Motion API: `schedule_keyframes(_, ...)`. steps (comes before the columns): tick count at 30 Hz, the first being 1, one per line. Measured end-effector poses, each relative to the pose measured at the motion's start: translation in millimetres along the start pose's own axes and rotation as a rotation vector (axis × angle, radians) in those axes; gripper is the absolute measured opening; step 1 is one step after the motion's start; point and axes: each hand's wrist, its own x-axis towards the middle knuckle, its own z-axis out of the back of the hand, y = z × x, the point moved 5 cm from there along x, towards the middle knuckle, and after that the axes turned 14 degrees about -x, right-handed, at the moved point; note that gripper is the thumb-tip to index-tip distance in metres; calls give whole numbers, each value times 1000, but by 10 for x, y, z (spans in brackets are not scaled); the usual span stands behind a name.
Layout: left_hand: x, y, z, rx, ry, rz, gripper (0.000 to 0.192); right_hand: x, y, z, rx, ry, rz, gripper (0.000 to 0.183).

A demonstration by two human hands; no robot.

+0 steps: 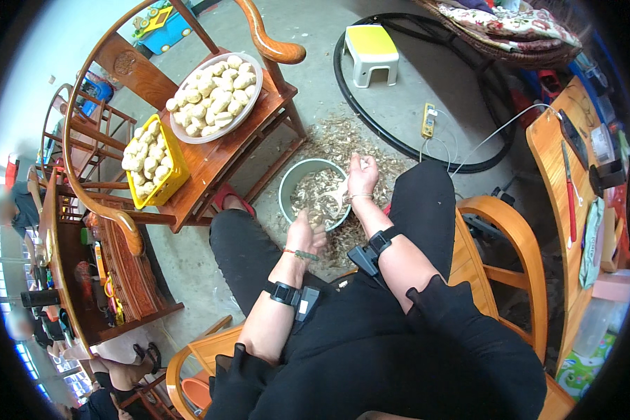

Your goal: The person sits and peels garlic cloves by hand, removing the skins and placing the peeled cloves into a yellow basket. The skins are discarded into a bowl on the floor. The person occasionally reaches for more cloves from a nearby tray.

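Low between my knees stands a round pale green bucket [285, 184] with brown and whitish scraps in it. My left hand [305, 233] is over its near rim, fingers curled around a small brownish thing that is blurred. At the bucket's right rim my right hand [363, 176] is raised with bent fingers; a small whitish bit seems to show at the fingertips, too small to name. A pale stringy or film-like piece [337, 198] hangs below it, over the bucket. On the wooden armchair [202, 181] at the left are a white bowl [260, 86] and a yellow plastic basket [176, 186], both full of pale oval lumps.
Scraps [341, 128] litter the floor around the bucket. Beyond lie a black hoop-shaped tube [341, 79], a white stool with a yellow-green top [371, 44] and a power strip [428, 121] with cables. A wooden table [551, 136] bears tools at the right. Other people are at the far left.
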Motion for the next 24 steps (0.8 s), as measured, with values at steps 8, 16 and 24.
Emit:
schedule_keyframes(8, 31, 32, -36, -13, 49, 14, 45, -365, 428, -30, 151, 186, -73, 20)
schedule_keyframes(16, 108, 53, 34, 25, 93, 19, 32, -167, 225, 0, 56, 66, 19, 19)
schedule_keyframes(24, -57, -47, -8, 29, -9, -85, 38, -242, 355, -40, 272, 158, -134, 18)
